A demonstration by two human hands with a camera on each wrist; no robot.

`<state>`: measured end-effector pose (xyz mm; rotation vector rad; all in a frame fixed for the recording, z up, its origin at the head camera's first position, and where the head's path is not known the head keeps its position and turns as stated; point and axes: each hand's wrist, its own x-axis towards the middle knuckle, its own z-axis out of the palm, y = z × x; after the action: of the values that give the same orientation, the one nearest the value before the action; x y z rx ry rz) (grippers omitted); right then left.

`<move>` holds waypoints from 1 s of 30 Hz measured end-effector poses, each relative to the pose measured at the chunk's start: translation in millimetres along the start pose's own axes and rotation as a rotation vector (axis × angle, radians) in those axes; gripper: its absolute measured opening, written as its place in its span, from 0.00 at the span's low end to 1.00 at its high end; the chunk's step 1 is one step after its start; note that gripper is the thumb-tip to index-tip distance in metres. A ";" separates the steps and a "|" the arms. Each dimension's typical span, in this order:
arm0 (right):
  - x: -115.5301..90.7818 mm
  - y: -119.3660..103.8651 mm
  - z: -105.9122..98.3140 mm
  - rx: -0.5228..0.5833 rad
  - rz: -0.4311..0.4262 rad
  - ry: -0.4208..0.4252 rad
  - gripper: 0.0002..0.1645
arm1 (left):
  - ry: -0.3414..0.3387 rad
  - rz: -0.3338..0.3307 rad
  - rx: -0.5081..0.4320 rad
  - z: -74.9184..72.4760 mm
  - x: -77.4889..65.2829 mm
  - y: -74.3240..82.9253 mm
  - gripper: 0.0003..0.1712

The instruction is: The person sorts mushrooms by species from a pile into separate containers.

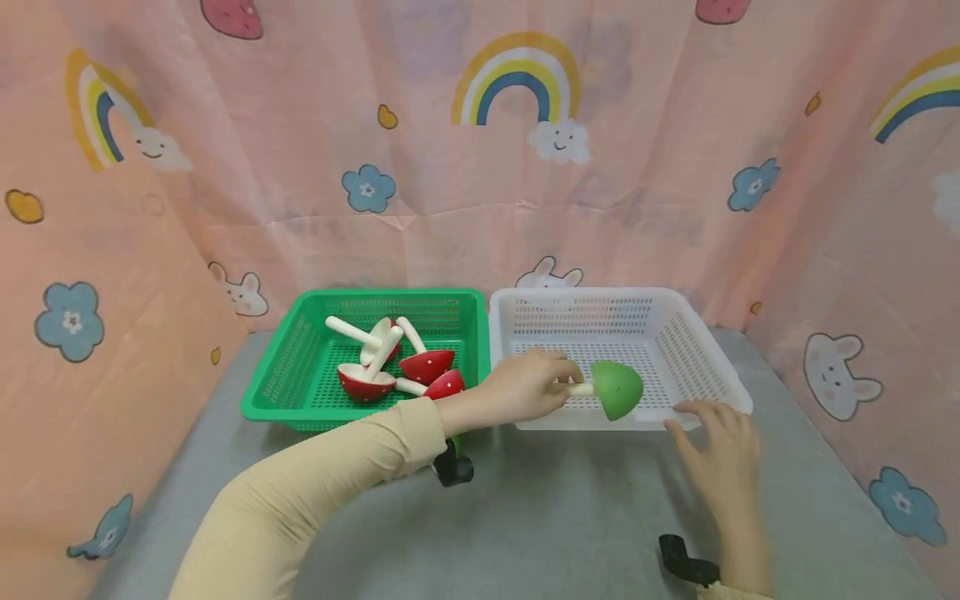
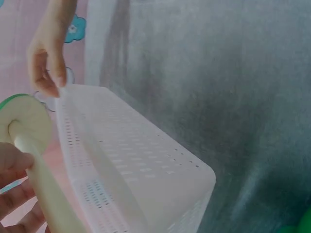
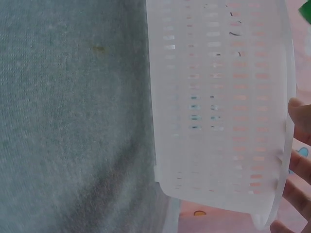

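Note:
A toy mushroom with a green cap (image 1: 618, 390) and pale stem (image 2: 48, 194) is held on its side over the near part of the white basket (image 1: 708, 358). My left hand (image 1: 528, 385) grips it by the stem, with the cap pointing right. At the basket's near right corner, my right hand (image 1: 720, 450) holds the rim between thumb and fingers. In the right wrist view the thumb (image 3: 299, 114) lies against the rim, the other fingers spread along it. Several red-capped toy mushrooms (image 1: 426, 365) lie in the green basket (image 1: 262, 387) on the left.
Both baskets stand side by side on a grey tabletop (image 1: 525, 525). A pink patterned curtain (image 1: 450, 233) hangs behind them and at both sides. Dark wrist straps (image 1: 686, 567) show at both wrists. My left forearm passes in front of the green basket.

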<state>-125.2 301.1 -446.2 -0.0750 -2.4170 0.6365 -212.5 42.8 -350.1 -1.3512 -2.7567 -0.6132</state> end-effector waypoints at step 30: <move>-0.8 -2.2 -1.6 0.002 0.017 -0.010 0.15 | -0.174 -0.151 0.228 48.7 39.0 -19.1 0.15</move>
<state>-123.3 299.7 -444.6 -0.0915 -2.4276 0.6486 -243.8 78.9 -394.6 -1.2102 -2.9722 -0.1809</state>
